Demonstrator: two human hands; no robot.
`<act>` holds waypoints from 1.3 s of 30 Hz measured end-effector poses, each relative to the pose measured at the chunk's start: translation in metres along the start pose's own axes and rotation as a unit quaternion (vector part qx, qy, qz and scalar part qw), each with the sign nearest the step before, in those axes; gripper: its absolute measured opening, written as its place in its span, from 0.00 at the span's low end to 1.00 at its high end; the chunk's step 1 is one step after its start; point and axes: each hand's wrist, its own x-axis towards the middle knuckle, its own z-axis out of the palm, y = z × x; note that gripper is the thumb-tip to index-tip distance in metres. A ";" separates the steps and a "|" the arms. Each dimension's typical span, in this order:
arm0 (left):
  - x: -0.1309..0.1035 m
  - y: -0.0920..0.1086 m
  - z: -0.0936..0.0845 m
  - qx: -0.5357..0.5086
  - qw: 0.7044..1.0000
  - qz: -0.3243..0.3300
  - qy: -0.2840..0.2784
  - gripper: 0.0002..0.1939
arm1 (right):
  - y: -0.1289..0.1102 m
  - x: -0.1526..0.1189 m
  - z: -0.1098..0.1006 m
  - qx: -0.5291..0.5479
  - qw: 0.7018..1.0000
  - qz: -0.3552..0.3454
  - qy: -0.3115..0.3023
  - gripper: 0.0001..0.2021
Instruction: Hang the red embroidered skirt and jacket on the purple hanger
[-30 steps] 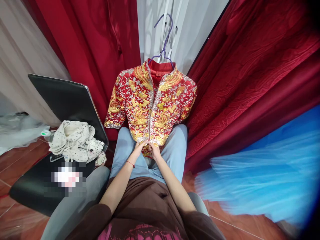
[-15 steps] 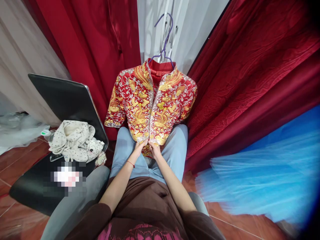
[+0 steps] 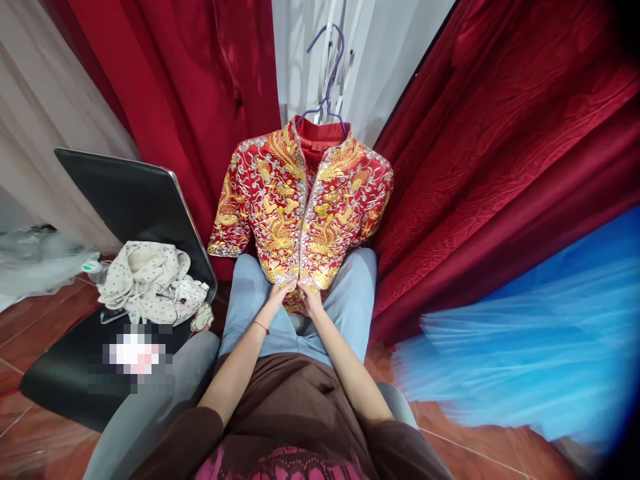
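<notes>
A red short-sleeved jacket with gold and silver embroidery lies tilted across my knees, its front facing me. A purple hanger sticks out of its stand-up collar. At the bottom of the front opening, my left hand pinches the hem on one side. My right hand grips the hem on the other side, close beside the left. The two front edges meet just above my fingers and spread apart toward the collar. The fingertips are partly hidden by the cloth.
To the left stands a black chair with a crumpled spotted white cloth on its seat. Red curtain-like fabric hangs on both sides. Blue tulle spreads at the right above the tiled floor.
The view has shifted very slightly. Both hands keep their hold on the jacket's hem, and the jacket stays in place.
</notes>
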 end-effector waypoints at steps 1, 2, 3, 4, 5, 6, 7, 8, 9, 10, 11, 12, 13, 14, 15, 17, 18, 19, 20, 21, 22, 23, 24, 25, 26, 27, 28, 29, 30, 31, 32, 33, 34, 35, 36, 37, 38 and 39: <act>0.000 0.000 0.000 0.004 1.000 0.000 -0.001 0.29 | 0.000 0.000 -0.001 -0.001 1.000 -0.001 0.001 0.19; 0.000 -0.001 0.000 0.008 1.000 0.000 -0.002 0.29 | 0.000 0.001 -0.001 -0.002 1.000 -0.002 0.002 0.19; 0.000 -0.001 -0.001 0.012 1.000 -0.001 -0.003 0.29 | 0.000 0.001 -0.001 -0.003 1.000 -0.005 0.002 0.18; 0.000 -0.001 -0.001 0.016 1.000 -0.001 -0.005 0.28 | 0.000 0.001 -0.002 -0.004 1.000 -0.007 0.002 0.19; 0.000 -0.002 -0.001 0.019 1.000 -0.003 -0.007 0.26 | -0.001 0.001 -0.002 -0.004 1.000 -0.009 0.001 0.19; 0.000 -0.002 -0.001 0.021 1.000 -0.005 -0.010 0.24 | -0.001 0.001 -0.002 -0.005 1.000 -0.012 0.000 0.20; 0.000 -0.003 0.000 0.022 1.000 -0.008 -0.013 0.23 | -0.001 0.001 -0.002 -0.007 1.000 -0.014 -0.002 0.20; 0.000 -0.003 0.000 0.023 1.000 -0.012 -0.015 0.21 | -0.001 0.001 -0.001 -0.008 1.000 -0.015 -0.003 0.21; 0.000 -0.004 0.000 0.022 0.999 -0.016 -0.018 0.21 | -0.002 0.001 -0.001 -0.010 1.000 -0.017 -0.003 0.21; 0.000 -0.004 0.001 0.021 0.999 -0.019 -0.020 0.21 | -0.002 0.000 -0.001 -0.011 1.000 -0.019 -0.003 0.21; -0.001 -0.005 0.001 0.019 0.999 -0.023 -0.021 0.21 | -0.003 0.000 -0.001 -0.013 1.000 -0.020 -0.002 0.21; -0.002 -0.005 0.001 0.017 0.999 -0.026 -0.024 0.21 | -0.003 0.000 -0.001 -0.015 1.000 -0.021 -0.001 0.22; -0.002 -0.005 0.001 0.015 0.999 -0.030 -0.026 0.21 | -0.004 -0.001 -0.001 -0.017 1.000 -0.021 0.001 0.21; -0.003 -0.004 0.001 0.014 0.999 -0.033 -0.028 0.21 | -0.004 -0.001 -0.001 -0.019 1.000 -0.021 0.003 0.21; -0.004 -0.004 0.001 0.013 0.999 -0.037 -0.030 0.21 | -0.005 -0.001 -0.001 -0.020 1.000 -0.020 0.005 0.21; -0.005 -0.003 0.001 0.013 0.999 -0.041 -0.033 0.20 | -0.005 -0.002 -0.002 -0.023 1.000 -0.019 0.007 0.21; -0.005 -0.002 0.001 0.012 0.998 -0.043 -0.034 0.20 | -0.005 -0.002 -0.002 -0.024 1.000 -0.018 0.007 0.22; -0.005 -0.002 0.000 0.013 0.998 -0.045 -0.035 0.19 | -0.005 -0.002 -0.001 -0.025 1.000 -0.017 0.006 0.22; -0.005 -0.002 0.001 0.013 0.998 -0.047 -0.035 0.19 | -0.005 -0.003 -0.001 -0.025 1.000 -0.017 0.005 0.22; -0.004 -0.002 0.001 0.014 0.998 -0.049 -0.036 0.19 | -0.005 -0.003 -0.001 -0.025 1.000 -0.016 0.003 0.22; -0.004 -0.002 0.001 0.015 0.998 -0.051 -0.036 0.19 | -0.005 -0.003 0.000 -0.026 1.000 -0.016 0.003 0.22; -0.004 -0.002 0.002 0.016 0.998 -0.052 -0.036 0.19 | -0.005 -0.004 0.000 -0.026 1.000 -0.016 0.002 0.23; -0.004 -0.002 0.003 0.018 0.998 -0.052 -0.036 0.19 | -0.006 -0.004 0.000 -0.026 1.000 -0.017 0.002 0.23; -0.005 -0.001 0.004 0.020 0.998 -0.052 -0.036 0.18 | -0.007 -0.004 0.001 -0.026 0.999 -0.018 0.002 0.23; -0.006 -0.001 0.005 0.022 0.998 -0.052 -0.038 0.18 | -0.009 -0.003 0.001 -0.026 0.999 -0.019 0.002 0.23; -0.007 -0.001 0.006 0.025 0.997 -0.053 -0.042 0.18 | -0.011 -0.002 0.000 -0.025 0.999 -0.020 0.002 0.23; -0.010 -0.001 0.007 0.029 0.997 -0.055 -0.047 0.17 | -0.014 -0.001 0.000 -0.023 0.999 -0.022 0.003 0.23; -0.013 0.000 0.009 0.033 0.996 -0.059 -0.054 0.17 | -0.017 0.000 -0.001 -0.021 0.999 -0.025 0.004 0.23; -0.016 0.000 0.010 0.037 0.995 -0.065 -0.060 0.16 | -0.020 0.001 -0.001 -0.019 0.999 -0.029 0.005 0.23; -0.019 0.000 0.011 0.041 0.994 -0.071 -0.067 0.16 | -0.023 0.003 -0.002 -0.017 0.999 -0.034 0.008 0.23; -0.022 0.000 0.013 0.043 0.994 -0.077 -0.072 0.16 | -0.025 0.004 -0.003 -0.016 0.999 -0.039 0.011 0.24; -0.024 0.000 0.014 0.042 0.993 -0.081 -0.075 0.16 | -0.026 0.005 -0.004 -0.016 0.999 -0.043 0.013 0.24; -0.026 0.000 0.016 0.038 0.993 -0.083 -0.076 0.16 | -0.027 0.006 -0.005 -0.017 0.999 -0.044 0.015 0.24; -0.026 0.000 0.017 0.030 0.993 -0.082 -0.074 0.17 | -0.027 0.006 -0.006 -0.020 0.999 -0.043 0.017 0.24; -0.026 0.000 0.018 0.021 0.994 -0.079 -0.069 0.17 | -0.026 0.005 -0.006 -0.023 0.999 -0.041 0.018 0.25; -0.024 0.000 0.019 0.010 0.995 -0.075 -0.061 0.17 | -0.024 0.005 -0.006 -0.026 0.999 -0.039 0.020 0.25; -0.022 0.000 0.018 -0.002 0.996 -0.072 -0.052 0.16 | -0.022 0.004 -0.005 -0.028 0.999 -0.038 0.021 0.25; -0.020 0.000 0.017 -0.015 0.997 -0.069 -0.041 0.15 | -0.020 0.004 -0.005 -0.029 0.999 -0.036 0.023 0.25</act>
